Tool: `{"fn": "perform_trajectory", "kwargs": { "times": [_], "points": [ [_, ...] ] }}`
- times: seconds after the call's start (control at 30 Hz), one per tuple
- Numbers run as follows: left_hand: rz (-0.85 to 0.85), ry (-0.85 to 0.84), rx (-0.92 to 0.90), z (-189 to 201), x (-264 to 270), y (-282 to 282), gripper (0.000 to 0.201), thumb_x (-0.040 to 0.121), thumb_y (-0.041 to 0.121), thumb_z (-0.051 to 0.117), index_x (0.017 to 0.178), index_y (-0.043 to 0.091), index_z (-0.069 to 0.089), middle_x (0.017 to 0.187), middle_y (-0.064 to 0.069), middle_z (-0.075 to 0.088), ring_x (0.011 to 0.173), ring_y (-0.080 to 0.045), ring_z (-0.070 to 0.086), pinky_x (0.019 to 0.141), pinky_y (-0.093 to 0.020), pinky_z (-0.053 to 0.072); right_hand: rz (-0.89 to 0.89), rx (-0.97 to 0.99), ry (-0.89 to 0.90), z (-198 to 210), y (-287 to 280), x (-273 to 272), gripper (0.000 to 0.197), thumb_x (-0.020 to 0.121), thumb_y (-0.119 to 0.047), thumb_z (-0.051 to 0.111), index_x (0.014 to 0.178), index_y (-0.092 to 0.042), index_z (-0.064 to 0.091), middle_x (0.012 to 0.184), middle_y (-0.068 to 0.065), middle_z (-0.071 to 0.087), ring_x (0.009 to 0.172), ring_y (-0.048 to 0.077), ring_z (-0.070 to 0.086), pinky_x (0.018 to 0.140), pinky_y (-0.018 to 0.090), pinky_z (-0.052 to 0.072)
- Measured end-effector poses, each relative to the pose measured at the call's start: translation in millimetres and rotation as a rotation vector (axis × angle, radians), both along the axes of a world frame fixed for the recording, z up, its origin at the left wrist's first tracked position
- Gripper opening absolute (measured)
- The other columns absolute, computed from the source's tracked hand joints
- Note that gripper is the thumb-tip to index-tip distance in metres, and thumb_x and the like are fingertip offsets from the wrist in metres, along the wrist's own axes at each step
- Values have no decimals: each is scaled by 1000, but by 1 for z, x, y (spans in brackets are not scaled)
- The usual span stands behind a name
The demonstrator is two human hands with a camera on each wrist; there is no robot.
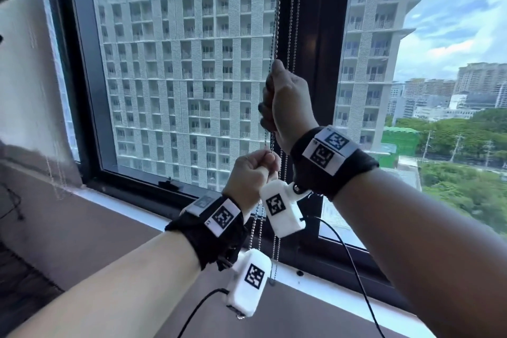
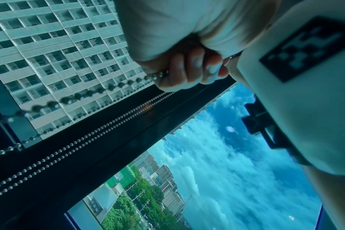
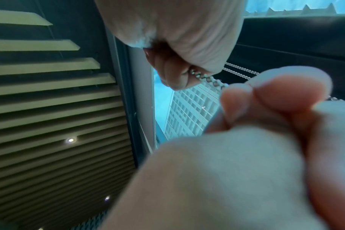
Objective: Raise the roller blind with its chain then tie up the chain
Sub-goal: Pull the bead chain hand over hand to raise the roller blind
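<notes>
A metal bead chain (image 1: pixel 277 22) hangs in front of the window's dark upright frame (image 1: pixel 321 63). My right hand (image 1: pixel 277 101) grips it in a fist at about mid-height of the window. Just below, my left hand (image 1: pixel 252 167) grips the same chain. In the left wrist view my left hand (image 2: pixel 187 70) has its fingers curled round the chain (image 2: pixel 89 93). In the right wrist view my right hand (image 3: pixel 177 62) closes on the chain (image 3: pixel 201 76), with my left hand (image 3: pixel 266 101) close beneath. The chain's lower loop (image 1: pixel 258 228) hangs below my hands. No blind fabric shows in the head view.
Two more bead chains (image 1: pixel 295 22) hang beside the gripped one, against the frame. The window sill (image 1: pixel 315 285) runs below my hands. White wrist cameras (image 1: pixel 282 208) with black cables dangle next to the chains. A wall (image 1: pixel 24 77) stands at the left.
</notes>
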State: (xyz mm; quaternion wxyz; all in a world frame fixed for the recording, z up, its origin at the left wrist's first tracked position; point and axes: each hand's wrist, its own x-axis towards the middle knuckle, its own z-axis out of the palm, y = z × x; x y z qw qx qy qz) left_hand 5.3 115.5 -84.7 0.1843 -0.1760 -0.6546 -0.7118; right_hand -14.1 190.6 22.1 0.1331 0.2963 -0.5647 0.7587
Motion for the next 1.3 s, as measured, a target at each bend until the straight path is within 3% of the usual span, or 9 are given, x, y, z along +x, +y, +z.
{"fn": "perform_trajectory", "kwargs": {
  "times": [0.2, 0.4, 0.5, 0.63, 0.8, 0.9, 1.03, 1.2, 1.3],
  "points": [
    [36, -38, -153, -10, 3, -11, 26, 96, 1, 40, 75, 2, 57, 54, 3, 55, 49, -11, 43, 50, -21, 34, -2, 3, 16, -20, -2, -2, 45, 104, -33, 37, 61, -21, 30, 55, 1, 24, 37, 10, 22, 37, 15, 19],
    [105, -40, -57, 1, -3, -17, 25, 95, 11, 41, 101, -2, 62, 84, -10, 68, 73, -18, 64, 67, -30, 52, -44, 23, 22, -49, 2, -10, 47, 104, -31, 39, 59, -17, 35, 52, 2, 28, 37, 12, 25, 35, 19, 22],
    [175, 31, 24, 21, -5, -14, 32, 96, 14, 39, 99, -5, 65, 80, -13, 68, 70, -15, 66, 67, -29, 55, -74, 44, 19, -65, 5, -13, 47, 104, -30, 40, 61, -13, 41, 47, -3, 37, 34, 8, 35, 35, 18, 29],
    [190, 28, 58, 48, -6, 1, 32, 97, 25, 42, 79, 13, 66, 73, -4, 68, 71, -17, 63, 69, -30, 51, -54, 27, 11, -79, 8, -11, 41, 105, -26, 37, 74, -7, 56, 47, -9, 49, 36, 1, 40, 36, 17, 32],
    [29, 53, 113, 81, -7, 13, 39, 98, 26, 38, 93, 1, 67, 82, -17, 71, 80, -28, 68, 82, -40, 53, -90, 15, -12, -90, 12, -14, 41, 105, -27, 38, 65, -16, 37, 53, 0, 30, 41, 12, 27, 37, 20, 24],
    [-41, 61, 139, 94, -9, 17, 40, 101, 26, 35, 88, 3, 65, 68, -10, 65, 60, -21, 62, 63, -31, 50, -79, 8, 1, -94, 18, -15, 42, 105, -26, 37, 65, -14, 36, 53, 2, 26, 41, 12, 24, 38, 20, 21],
    [-30, 98, 72, 91, -14, 24, 34, 101, 18, 36, 78, 7, 59, 45, 8, 41, 37, -6, 33, 37, -19, 28, -113, 94, 43, -102, 18, -17, 42, 102, -32, 41, 65, -14, 37, 55, 4, 30, 46, 15, 28, 43, 30, 23],
    [141, 147, 32, 83, -19, 25, 40, 97, 13, 39, 60, 14, 52, 44, 6, 37, 38, -9, 25, 35, -20, 18, -9, 178, 42, -112, 18, -22, 34, 96, -30, 45, 68, -12, 43, 54, 1, 33, 45, 12, 29, 43, 31, 20],
    [222, 182, 3, 79, -21, 20, 45, 95, 10, 40, 52, 19, 53, 46, 5, 40, 39, -9, 28, 39, -24, 18, 9, 232, 30, -107, 24, -22, 25, 88, -20, 48, 64, -15, 55, 56, 6, 44, 47, 16, 41, 44, 30, 35]
  ]
}}
